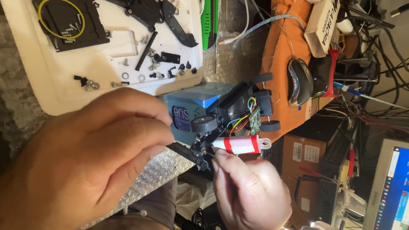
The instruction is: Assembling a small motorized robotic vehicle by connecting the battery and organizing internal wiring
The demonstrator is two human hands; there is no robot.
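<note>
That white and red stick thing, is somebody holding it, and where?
Yes. The right hand pinches the white and red tool at its left end, fingers near the tip against the small wheeled car.

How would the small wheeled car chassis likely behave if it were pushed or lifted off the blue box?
The car chassis looks light: thin black plastic, small wheels. It would probably roll or slide if nudged, since it sits on a blue box with wheels free. Its exposed coloured wires and small circuit board seem fragile, easily snagged.
</note>
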